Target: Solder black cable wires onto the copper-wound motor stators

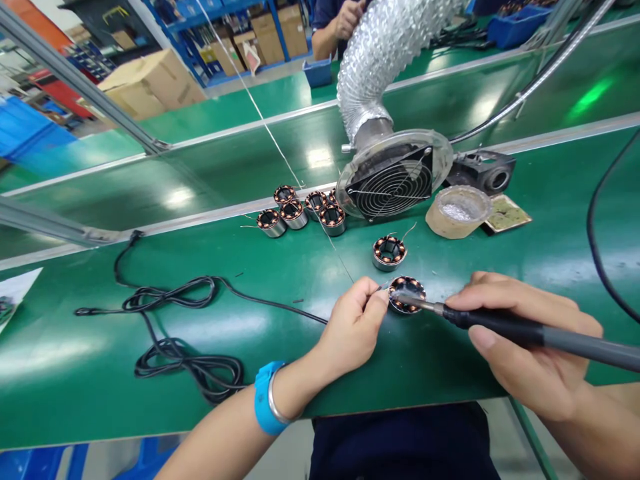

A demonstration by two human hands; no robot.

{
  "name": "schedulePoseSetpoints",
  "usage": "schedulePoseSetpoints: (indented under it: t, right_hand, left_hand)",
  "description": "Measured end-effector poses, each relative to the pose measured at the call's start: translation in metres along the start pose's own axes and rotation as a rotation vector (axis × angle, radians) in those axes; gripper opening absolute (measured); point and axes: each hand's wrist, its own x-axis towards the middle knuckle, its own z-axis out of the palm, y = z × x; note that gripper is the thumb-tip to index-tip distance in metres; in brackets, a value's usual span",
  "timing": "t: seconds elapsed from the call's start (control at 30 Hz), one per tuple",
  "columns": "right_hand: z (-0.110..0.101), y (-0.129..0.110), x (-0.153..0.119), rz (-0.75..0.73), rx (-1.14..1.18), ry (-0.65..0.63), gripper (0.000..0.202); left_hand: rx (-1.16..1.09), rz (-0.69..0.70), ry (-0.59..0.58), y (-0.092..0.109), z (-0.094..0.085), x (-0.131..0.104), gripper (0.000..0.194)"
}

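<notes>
My right hand (540,340) is closed around the dark handle of a soldering iron (505,327). The iron's metal tip rests at the top of a motor stator (407,295) with copper windings, and a faint haze shows there. My left hand (353,323) pinches a thin solder wire (340,257) that hangs down from above, its fingertips at the stator's left edge. Whether those fingers also touch the stator, I cannot tell. Just behind stands another stator (389,252) with a loose wire end sticking up.
Several more stators (293,213) stand farther back beside a fan-fronted fume extractor (390,180) with a foil duct (385,60). A round tub (457,212), a sponge tray (507,215) and an iron holder (487,172) sit right of it. Coiled black cable (185,357) lies left. Across the bench, a person's hand (349,19) shows.
</notes>
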Motion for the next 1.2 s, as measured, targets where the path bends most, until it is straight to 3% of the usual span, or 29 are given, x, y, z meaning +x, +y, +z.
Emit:
schedulePoseSetpoints:
  t: [0.37, 0.6, 0.77, 0.9, 1.03, 1.13, 1.2]
  right_hand:
    - [-0.002, -0.006, -0.007, -0.192, -0.146, -0.079, 0.021]
    - [-0.019, -0.016, -0.005, -0.081, -0.178, -0.194, 0.023]
    - [-0.015, -0.016, -0.006, -0.061, -0.159, -0.139, 0.022]
    - [-0.003, -0.006, -0.003, -0.104, -0.098, -0.005, 0.021]
    - [-0.003, 0.018, 0.007, -0.116, -0.44, 0.169, 0.03]
    - [-0.013, 0.04, 0.013, -0.011, -0.851, 0.1, 0.036]
    - [-0.019, 0.05, 0.016, -0.02, -0.966, 0.044, 0.03]
  left_hand:
    - [0.014, 0.007, 0.001, 0.001, -0.001, 0.0, 0.041]
    - [0.048, 0.015, -0.003, 0.001, -0.002, 0.001, 0.042]
    - [0.035, 0.004, -0.005, 0.0, -0.002, -0.001, 0.042]
    - [0.025, -0.009, -0.004, -0.001, -0.001, -0.001, 0.042]
    - [0.021, -0.015, -0.006, 0.0, 0.0, -0.001, 0.042]
    - [0.021, -0.01, -0.006, 0.001, -0.001, 0.0, 0.042]
    - [0.008, -0.018, -0.004, -0.001, -0.001, 0.001, 0.043]
